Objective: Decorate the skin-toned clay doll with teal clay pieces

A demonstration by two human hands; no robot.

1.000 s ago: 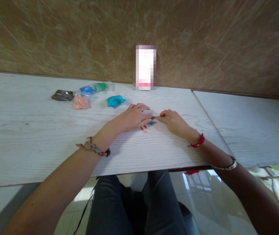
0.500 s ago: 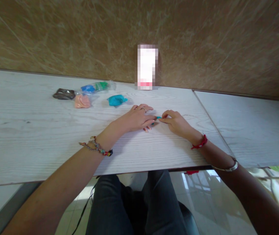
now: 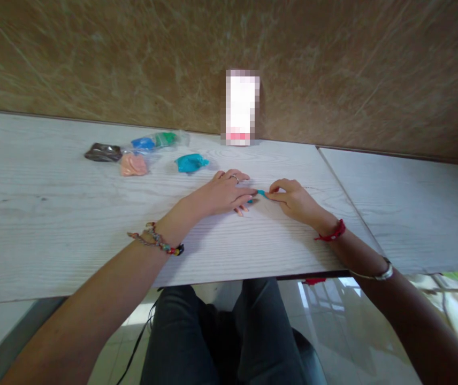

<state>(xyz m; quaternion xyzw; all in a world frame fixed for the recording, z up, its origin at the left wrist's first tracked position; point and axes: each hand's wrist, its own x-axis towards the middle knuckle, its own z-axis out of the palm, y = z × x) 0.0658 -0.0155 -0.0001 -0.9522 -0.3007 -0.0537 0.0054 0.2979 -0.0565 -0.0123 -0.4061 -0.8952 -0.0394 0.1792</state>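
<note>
A small strip of teal modelling clay (image 3: 261,192) bridges the short gap between my two hands, just above the table. My left hand (image 3: 227,193), a ring on one finger, holds the strip's left end between thumb and fingers; a bit of teal also shows under the thumb. Pinched between the thumb and fingertips of my right hand (image 3: 295,200) is the strip's right end. Beyond my left hand lies a larger teal clay lump (image 3: 191,163) in clear wrap. How much clay sits inside my left fingers is hidden.
Wrapped clay lies at the back left: a dark brown pack (image 3: 103,152), a peach one (image 3: 134,164), a blue one (image 3: 143,143) and a green one (image 3: 165,139). A blurred-out upright phone-like object (image 3: 243,107) leans on the brown wall (image 3: 132,64). A seam crosses the white table (image 3: 92,230).
My right hand has shifted slightly right, away from my left. More of the teal strip now shows between them. My left hand stays nearly in place.
</note>
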